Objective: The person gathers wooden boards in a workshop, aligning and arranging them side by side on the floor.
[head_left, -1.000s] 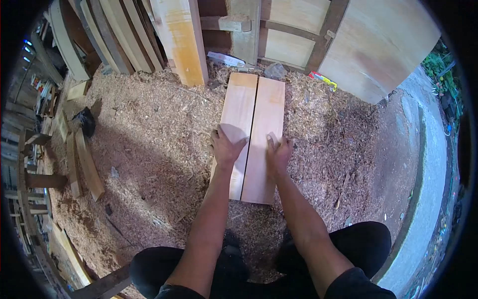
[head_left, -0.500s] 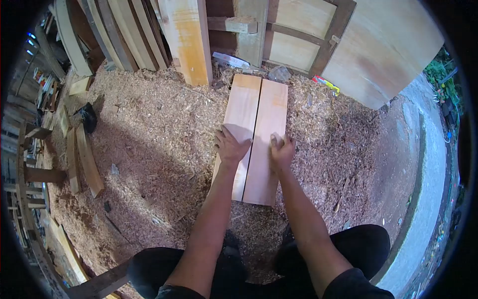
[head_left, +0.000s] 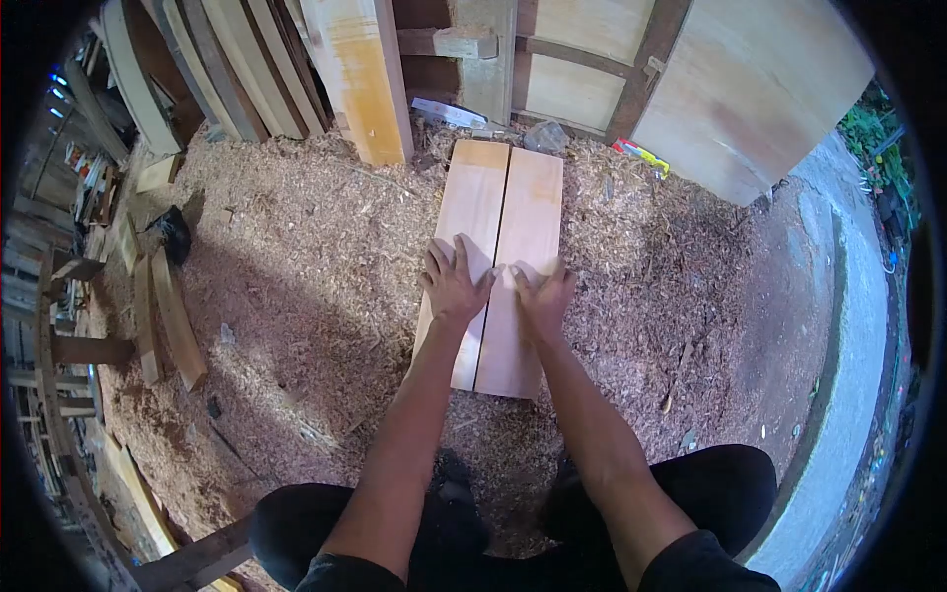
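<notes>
"Pale wood, just beyond the dark-clad knees [head_left: 710, 483]?"

"Yes, in two long boards, side by side on a floor [head_left: 326, 237] of shavings. See the left board [head_left: 475, 202] and the right board [head_left: 531, 212], with only a thin dark gap [head_left: 503, 197] between."

"Running which way?"

"Lengthwise, away from the body, leaning slightly right toward the far ends. Near ends on this side of the hands, far ends well past."

"And the grip?"

"Both open, not clenched, roughly midway along. Left hand [head_left: 454, 291] palm down on the left board, fingers spread, thumb right at the gap. Right hand [head_left: 545, 301] on the right board, thumb stretched inward, fingers by the outer edge. Curled under that edge or merely resting: hard to tell."

"Nearer to the gap, then?"

"The left, by the thumb tip. With the right, just short of it, on the right board's face."

"And farther off?"

"Past the far ends, a clear crumpled piece [head_left: 546, 136], a red-and-yellow packet [head_left: 641, 156] to the right, and an orange-stained upright plank [head_left: 370, 89] to the left."
</notes>
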Demonstrator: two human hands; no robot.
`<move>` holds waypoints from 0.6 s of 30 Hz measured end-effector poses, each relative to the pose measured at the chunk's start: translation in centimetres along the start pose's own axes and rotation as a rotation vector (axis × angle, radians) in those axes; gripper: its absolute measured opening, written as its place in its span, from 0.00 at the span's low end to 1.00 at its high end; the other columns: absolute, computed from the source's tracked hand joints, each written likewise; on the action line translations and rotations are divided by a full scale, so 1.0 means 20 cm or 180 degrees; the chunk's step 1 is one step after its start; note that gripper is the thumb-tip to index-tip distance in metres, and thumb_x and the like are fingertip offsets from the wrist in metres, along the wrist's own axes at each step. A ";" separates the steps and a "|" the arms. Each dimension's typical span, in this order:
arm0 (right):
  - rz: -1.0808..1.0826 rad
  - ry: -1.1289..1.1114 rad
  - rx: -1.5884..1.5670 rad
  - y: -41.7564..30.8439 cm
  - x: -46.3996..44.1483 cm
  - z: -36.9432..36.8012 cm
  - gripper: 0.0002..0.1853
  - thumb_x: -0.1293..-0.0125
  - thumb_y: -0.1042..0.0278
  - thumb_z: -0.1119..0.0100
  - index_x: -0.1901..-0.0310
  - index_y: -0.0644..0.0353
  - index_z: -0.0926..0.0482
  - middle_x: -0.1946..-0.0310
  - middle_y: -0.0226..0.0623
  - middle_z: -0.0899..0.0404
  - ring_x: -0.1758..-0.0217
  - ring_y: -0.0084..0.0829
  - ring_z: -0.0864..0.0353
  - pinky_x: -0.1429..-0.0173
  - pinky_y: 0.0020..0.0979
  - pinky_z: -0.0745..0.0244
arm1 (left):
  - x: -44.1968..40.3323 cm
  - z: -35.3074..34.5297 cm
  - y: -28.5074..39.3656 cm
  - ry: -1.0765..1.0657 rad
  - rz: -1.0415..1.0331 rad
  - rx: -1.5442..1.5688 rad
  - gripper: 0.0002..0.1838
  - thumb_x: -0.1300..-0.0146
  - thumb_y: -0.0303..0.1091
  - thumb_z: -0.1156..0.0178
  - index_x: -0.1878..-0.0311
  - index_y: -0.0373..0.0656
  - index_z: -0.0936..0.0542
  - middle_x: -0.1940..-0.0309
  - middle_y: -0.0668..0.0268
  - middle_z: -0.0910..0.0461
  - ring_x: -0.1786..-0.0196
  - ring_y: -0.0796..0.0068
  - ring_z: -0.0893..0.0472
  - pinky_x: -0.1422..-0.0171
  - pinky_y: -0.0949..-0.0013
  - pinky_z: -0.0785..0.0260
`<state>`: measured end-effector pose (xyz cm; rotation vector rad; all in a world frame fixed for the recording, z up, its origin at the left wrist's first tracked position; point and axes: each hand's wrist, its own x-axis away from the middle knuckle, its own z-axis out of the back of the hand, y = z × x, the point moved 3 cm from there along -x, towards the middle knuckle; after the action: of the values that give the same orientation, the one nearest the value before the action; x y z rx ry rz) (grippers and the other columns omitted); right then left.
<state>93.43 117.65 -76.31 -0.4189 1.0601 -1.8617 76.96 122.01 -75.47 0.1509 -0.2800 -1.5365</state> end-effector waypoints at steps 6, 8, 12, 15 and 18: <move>0.0185 0.0261 0.0197 -0.01 -0.06 -0.04 0.42 0.47 0.50 0.26 0.40 0.73 0.34 0.51 0.61 0.34 0.45 0.58 0.33 0.41 0.50 0.36 | -0.09 0.01 -0.06 -0.0059 -0.0237 0.0108 0.49 0.41 0.66 0.43 0.22 0.55 0.50 0.27 0.33 0.56 0.25 0.29 0.54 0.27 0.32 0.54; 0.0108 0.0153 0.0247 -0.02 -0.10 -0.05 0.42 0.47 0.50 0.26 0.40 0.73 0.34 0.51 0.61 0.34 0.45 0.58 0.33 0.41 0.50 0.36 | -0.12 0.01 -0.05 -0.0032 -0.0334 0.0139 0.49 0.41 0.65 0.42 0.22 0.55 0.49 0.27 0.32 0.55 0.25 0.29 0.53 0.27 0.32 0.54; 0.0062 0.0051 0.0146 -0.03 -0.10 -0.06 0.43 0.47 0.48 0.27 0.40 0.73 0.35 0.50 0.62 0.34 0.44 0.58 0.34 0.41 0.52 0.36 | -0.11 0.02 -0.05 -0.0068 -0.0341 0.0128 0.49 0.41 0.66 0.42 0.22 0.56 0.48 0.28 0.31 0.55 0.26 0.28 0.53 0.28 0.33 0.52; -0.0082 -0.0207 0.0357 -0.02 -0.11 -0.06 0.43 0.46 0.48 0.28 0.39 0.72 0.36 0.47 0.62 0.35 0.40 0.59 0.36 0.38 0.55 0.40 | -0.10 0.04 -0.05 -0.0025 -0.0364 0.0181 0.49 0.42 0.66 0.41 0.22 0.56 0.47 0.27 0.31 0.55 0.25 0.29 0.53 0.28 0.33 0.52; 0.0117 0.0083 0.0835 -0.07 -0.09 -0.06 0.40 0.44 0.52 0.30 0.37 0.71 0.36 0.44 0.61 0.36 0.36 0.59 0.39 0.34 0.56 0.44 | -0.10 0.06 -0.05 -0.0024 -0.0274 0.0222 0.48 0.42 0.65 0.41 0.23 0.55 0.46 0.27 0.34 0.54 0.25 0.33 0.51 0.27 0.32 0.52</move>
<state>92.82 120.03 -75.53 -0.2207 0.8199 -1.9455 75.68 124.14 -74.71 0.2146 -0.3370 -1.6135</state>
